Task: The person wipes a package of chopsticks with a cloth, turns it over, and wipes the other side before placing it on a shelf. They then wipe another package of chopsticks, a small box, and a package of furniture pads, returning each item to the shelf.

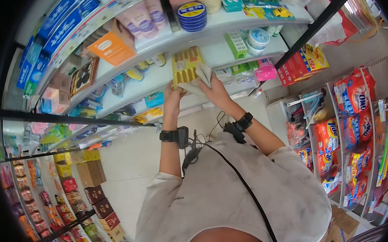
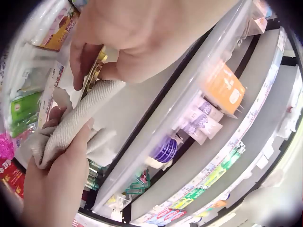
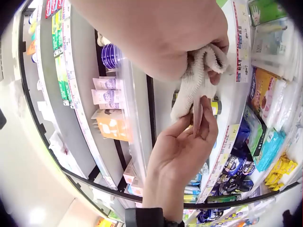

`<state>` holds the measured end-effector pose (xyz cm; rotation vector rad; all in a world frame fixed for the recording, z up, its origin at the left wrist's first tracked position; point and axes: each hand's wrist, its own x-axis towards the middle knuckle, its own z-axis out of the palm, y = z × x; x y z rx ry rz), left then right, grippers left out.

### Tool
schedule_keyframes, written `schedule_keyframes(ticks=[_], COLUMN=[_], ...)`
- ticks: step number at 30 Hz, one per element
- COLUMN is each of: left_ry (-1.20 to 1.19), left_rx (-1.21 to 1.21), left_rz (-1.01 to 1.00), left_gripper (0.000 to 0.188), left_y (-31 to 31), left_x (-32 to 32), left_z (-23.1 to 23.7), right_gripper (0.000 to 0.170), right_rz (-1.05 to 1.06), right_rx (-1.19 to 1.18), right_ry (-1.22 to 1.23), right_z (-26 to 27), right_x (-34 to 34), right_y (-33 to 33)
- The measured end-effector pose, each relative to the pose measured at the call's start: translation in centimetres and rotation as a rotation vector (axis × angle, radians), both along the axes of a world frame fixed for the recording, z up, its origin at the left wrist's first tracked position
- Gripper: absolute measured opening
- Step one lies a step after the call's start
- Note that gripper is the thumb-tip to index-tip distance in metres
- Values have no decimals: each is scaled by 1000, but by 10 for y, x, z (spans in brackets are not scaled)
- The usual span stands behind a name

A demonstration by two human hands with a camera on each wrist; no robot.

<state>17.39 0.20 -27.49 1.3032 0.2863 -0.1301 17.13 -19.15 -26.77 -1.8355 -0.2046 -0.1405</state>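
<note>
In the head view my left hand [image 1: 172, 101] grips the lower left corner of a flat yellow pack [image 1: 186, 67] with rows of brownish oblong shapes on its face. The left wrist view shows that pack [image 2: 93, 73] nearly edge-on, pinched between thumb and fingers. A pale ribbed cloth [image 2: 78, 118] is bunched in my right hand [image 1: 217, 94] and lies against the pack's lower right side. From the right wrist, the cloth [image 3: 191, 90] hangs out of the curled fingers, and covers much of the pack. Both hands are close together before the shelf.
Behind the hands a white shelf [image 1: 155, 76] holds a green box [image 1: 236, 45] and a white tub [image 1: 258, 40]. Above it stand blue round tins [image 1: 192, 17], lilac tubes [image 1: 140, 21] and an orange box [image 1: 112, 43]. Detergent bags [image 1: 352, 94] fill a rack at right. A black cable [image 1: 243, 180] crosses the shirt.
</note>
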Motion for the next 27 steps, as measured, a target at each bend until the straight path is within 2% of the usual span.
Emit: schedule_keyframes(ticks=[5, 8, 11, 14, 20, 23, 25, 27], left_ry=[39, 37, -24, -128, -183, -201, -261, -311], left_rx=[117, 230, 337, 487, 733, 842, 1011, 1069], left_rz=[3, -42, -32, 2, 36, 51, 28, -28], left_gripper=[57, 59, 56, 54, 54, 52, 49, 49], left_y=[-3, 2, -6, -14, -8, 0, -8, -17], left_x=[25, 49, 64, 71, 84, 85, 79, 69], left_z=[7, 0, -10, -20, -40, -51, -45, -36], right_gripper=[53, 54, 56, 58, 57, 51, 48, 48], right_rz=[152, 139, 106, 29, 93, 142, 172, 186], right_rx=[50, 34, -171, -336, -424, -426, -515, -576], right_ry=[-108, -102, 37, 68, 31, 23, -38, -84], right_z=[-3, -8, -15, -18, -22, -25, -33, -41], right_x=[38, 59, 75, 84, 107, 120, 124, 126], right_y=[-16, -26, -31, -31, -25, -18, -16, -13])
